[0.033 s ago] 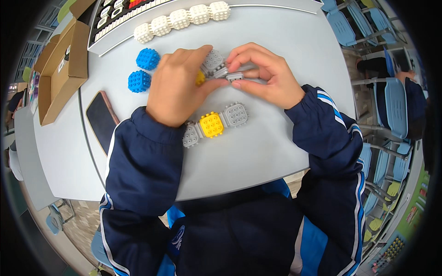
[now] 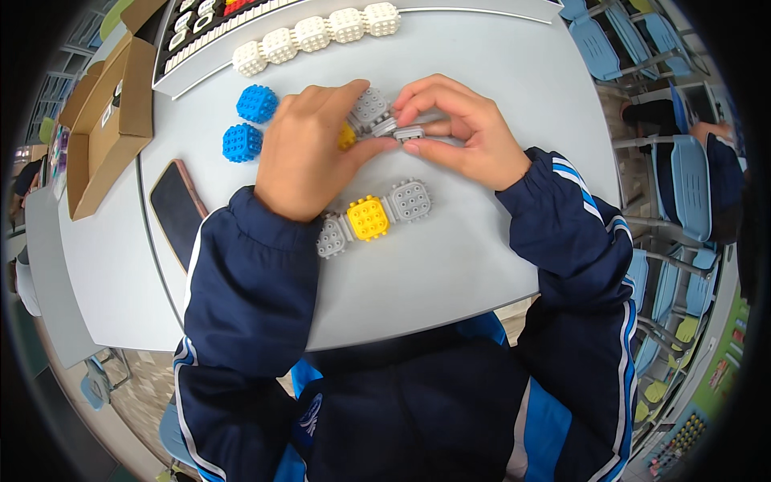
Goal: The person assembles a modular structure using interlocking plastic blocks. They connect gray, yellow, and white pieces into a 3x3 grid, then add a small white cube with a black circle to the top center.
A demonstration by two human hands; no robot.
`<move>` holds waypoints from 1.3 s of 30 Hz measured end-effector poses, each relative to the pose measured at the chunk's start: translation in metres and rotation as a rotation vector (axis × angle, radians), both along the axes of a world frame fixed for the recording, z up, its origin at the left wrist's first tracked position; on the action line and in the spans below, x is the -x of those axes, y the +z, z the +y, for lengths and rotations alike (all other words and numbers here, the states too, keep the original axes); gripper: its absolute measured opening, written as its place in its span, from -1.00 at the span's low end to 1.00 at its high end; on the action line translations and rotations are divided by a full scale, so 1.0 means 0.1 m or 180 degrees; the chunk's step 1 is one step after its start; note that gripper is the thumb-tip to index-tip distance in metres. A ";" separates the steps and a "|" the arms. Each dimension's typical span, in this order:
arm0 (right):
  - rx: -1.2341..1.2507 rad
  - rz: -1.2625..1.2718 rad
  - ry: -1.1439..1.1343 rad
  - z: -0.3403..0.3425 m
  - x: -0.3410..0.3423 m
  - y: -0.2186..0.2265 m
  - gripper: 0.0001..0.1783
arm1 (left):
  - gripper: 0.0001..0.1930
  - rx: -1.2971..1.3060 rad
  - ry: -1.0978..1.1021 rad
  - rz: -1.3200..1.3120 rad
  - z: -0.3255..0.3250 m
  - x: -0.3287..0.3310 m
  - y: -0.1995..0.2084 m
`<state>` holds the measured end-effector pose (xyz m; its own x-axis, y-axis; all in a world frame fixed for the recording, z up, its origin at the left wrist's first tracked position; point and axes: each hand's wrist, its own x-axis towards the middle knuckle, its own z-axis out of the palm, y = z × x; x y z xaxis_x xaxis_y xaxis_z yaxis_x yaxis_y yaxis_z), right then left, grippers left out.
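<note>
My left hand [image 2: 303,153] is closed around a joined piece of studded building blocks. A yellow block [image 2: 346,136] of it peeks out under the fingers, and a grey block [image 2: 370,104] sticks out beyond them. My right hand [image 2: 459,128] pinches a small grey connector piece [image 2: 409,134] between thumb and fingers, close against the grey end of the left hand's blocks. Whether the two touch I cannot tell. Nearer to me lies a second joined row, with a yellow block [image 2: 369,218] between two grey ones [image 2: 411,200]; my left wrist and sleeve border its left end.
Two blue studded blocks [image 2: 242,142] lie left of my left hand. A row of white blocks [image 2: 312,33] stretches along a parts tray [image 2: 241,40] at the back. At left are a dark-screened phone [image 2: 178,210] and an open cardboard box [image 2: 112,120]. Blue chairs [image 2: 692,185] stand at right.
</note>
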<state>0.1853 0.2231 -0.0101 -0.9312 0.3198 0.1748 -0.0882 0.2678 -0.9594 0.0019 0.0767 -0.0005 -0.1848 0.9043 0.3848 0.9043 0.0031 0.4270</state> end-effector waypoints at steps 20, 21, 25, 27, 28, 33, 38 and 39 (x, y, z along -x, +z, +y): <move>-0.0877 0.0034 -0.0146 0.12 -0.01 0.05 -0.48 | -0.44 0.0049 -0.0188 -0.0499 0.02 0.08 0.02; -0.1133 0.0134 -0.0219 0.08 0.02 0.05 -0.48 | -0.44 0.0052 -0.0226 -0.0499 0.02 0.09 0.01; -0.1742 0.0208 -0.0324 -0.02 0.11 0.04 -0.43 | -0.43 0.0105 -0.0406 -0.0555 -0.01 0.12 0.01; -0.1822 0.0092 -0.0324 0.00 0.11 0.01 -0.38 | -0.43 0.0119 -0.0477 -0.0492 -0.01 0.15 0.01; -0.1850 0.0043 -0.0349 0.02 0.11 -0.02 -0.36 | -0.43 0.0119 -0.0449 -0.0510 -0.01 0.14 0.01; -0.2003 0.0007 -0.0345 0.07 0.12 -0.05 -0.35 | -0.44 0.0023 -0.0451 -0.0593 0.01 0.14 -0.02; -0.2246 0.0346 -0.0205 0.12 0.18 -0.06 -0.38 | -0.42 -0.0001 -0.0532 -0.0493 0.01 0.16 -0.04; -0.2227 0.0314 -0.0186 0.10 0.19 -0.05 -0.41 | -0.43 -0.0010 -0.0542 -0.0495 0.02 0.16 -0.04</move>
<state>0.1661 0.2329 -0.0151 -0.8852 0.1506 0.4402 -0.1325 0.8254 -0.5487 -0.0144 0.0783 -0.0048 -0.0868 0.9264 0.3665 0.8149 -0.1456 0.5610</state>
